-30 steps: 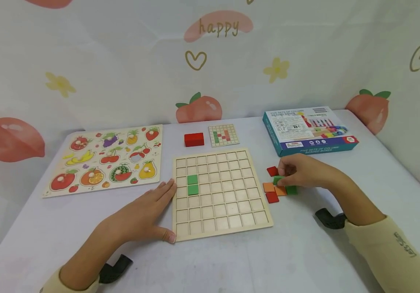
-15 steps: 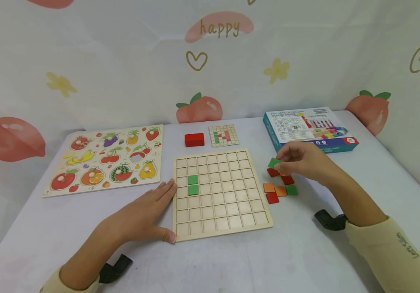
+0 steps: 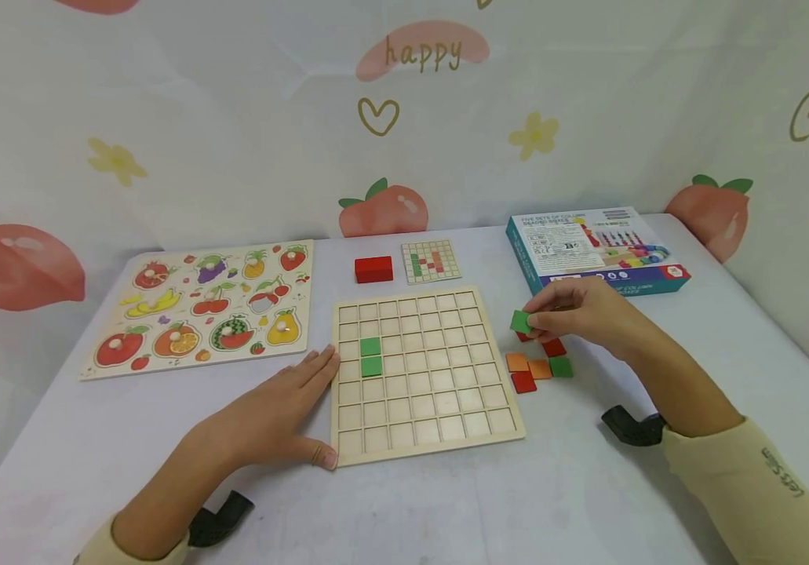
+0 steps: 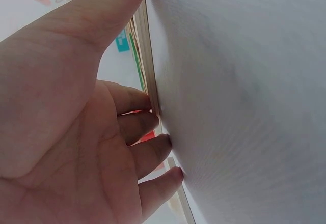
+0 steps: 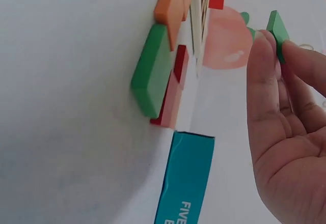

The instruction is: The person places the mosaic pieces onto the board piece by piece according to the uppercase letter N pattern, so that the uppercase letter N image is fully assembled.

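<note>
Between thumb and fingers, my right hand [image 3: 584, 314] pinches a green square tile [image 3: 520, 321], raised above the loose tiles to the right of the board. The right wrist view shows this green tile [image 5: 277, 33] edge-on in the fingertips. A wooden grid board [image 3: 432, 455] lies flat in the middle of the table, with two green tiles [image 3: 371, 366] one below the other in its left part. My left hand [image 3: 270, 416] rests at the board's left edge, its fingers straight and touching it; the left wrist view has those fingers [image 4: 147, 152] against the rim.
Loose orange [image 3: 539, 369], red [image 3: 523, 382] and green [image 3: 560, 366] tiles lie right of the board. Behind it are a red block [image 3: 373, 270] and a small pattern card [image 3: 432, 275]. A fruit puzzle board [image 3: 199, 361] lies left, a boxed set [image 3: 588, 235] back right.
My right hand has picked the green tile up from the loose tiles, lifted it away from me, then shifted slightly left. My left hand and the board have stayed in place.
</note>
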### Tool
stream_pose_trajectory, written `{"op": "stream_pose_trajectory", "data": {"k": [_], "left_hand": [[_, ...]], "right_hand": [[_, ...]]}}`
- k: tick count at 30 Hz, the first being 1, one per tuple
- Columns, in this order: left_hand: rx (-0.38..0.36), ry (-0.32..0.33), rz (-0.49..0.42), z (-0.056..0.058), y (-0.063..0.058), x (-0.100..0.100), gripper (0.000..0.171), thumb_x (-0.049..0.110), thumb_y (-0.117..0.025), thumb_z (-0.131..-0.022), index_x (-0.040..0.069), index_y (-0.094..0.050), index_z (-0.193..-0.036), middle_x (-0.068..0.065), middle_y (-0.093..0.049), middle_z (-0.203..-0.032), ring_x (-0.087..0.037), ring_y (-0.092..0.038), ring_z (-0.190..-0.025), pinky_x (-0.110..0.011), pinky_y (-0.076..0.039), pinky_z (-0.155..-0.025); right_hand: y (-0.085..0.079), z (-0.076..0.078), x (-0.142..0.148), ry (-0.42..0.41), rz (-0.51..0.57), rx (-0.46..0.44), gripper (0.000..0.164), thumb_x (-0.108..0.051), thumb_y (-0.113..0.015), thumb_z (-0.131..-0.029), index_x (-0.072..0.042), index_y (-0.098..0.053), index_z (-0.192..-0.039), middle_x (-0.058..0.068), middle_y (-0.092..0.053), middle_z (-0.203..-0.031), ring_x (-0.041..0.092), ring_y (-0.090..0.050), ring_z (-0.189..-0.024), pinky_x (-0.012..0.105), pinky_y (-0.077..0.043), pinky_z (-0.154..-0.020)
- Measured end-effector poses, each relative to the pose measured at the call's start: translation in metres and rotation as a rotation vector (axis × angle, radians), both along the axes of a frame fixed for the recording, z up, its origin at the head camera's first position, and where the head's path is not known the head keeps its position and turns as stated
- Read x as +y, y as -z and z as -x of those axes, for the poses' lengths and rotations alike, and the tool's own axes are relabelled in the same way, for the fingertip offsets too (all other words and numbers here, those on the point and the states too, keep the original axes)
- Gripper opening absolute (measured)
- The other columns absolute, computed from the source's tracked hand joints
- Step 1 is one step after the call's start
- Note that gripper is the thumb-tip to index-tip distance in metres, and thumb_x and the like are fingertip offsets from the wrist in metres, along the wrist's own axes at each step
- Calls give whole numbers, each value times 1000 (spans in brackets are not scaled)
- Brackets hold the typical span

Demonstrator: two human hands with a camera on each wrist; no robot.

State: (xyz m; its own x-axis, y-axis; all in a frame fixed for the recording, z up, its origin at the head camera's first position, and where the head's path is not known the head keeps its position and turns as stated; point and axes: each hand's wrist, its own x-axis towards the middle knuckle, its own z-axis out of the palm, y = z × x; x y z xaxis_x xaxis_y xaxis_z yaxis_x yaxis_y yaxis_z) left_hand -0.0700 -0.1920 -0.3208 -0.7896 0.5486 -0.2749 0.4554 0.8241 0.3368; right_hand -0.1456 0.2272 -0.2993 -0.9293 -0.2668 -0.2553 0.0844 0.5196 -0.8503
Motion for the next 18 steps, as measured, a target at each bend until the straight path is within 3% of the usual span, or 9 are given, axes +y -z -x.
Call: {"op": "stream_pose_trajectory", "data": {"k": [9, 18], "left_hand": [[-4, 5, -4, 0, 1, 0, 127, 77, -69, -68, 0, -22, -158, -17, -15, -165, -39, -17, -150, -58, -23, -116], [-3, 5, -1, 1, 1, -1, 128, 77, -69, -68, -1, -22, -158, -18, -16, -165, -39, -17, -149, -59, -23, -116]], "right_hand": [[-1, 2, -10, -88, 90, 21, 24, -14, -73, -94, 3, -68, -110, 17, -72, -95, 32, -71, -87, 36, -60, -80], [-2, 5, -27, -109, 65, -21, 26, -17, -73, -93, 1, -70, -111, 14, -73, -97, 31, -73, -87, 36, -60, -81]]}}
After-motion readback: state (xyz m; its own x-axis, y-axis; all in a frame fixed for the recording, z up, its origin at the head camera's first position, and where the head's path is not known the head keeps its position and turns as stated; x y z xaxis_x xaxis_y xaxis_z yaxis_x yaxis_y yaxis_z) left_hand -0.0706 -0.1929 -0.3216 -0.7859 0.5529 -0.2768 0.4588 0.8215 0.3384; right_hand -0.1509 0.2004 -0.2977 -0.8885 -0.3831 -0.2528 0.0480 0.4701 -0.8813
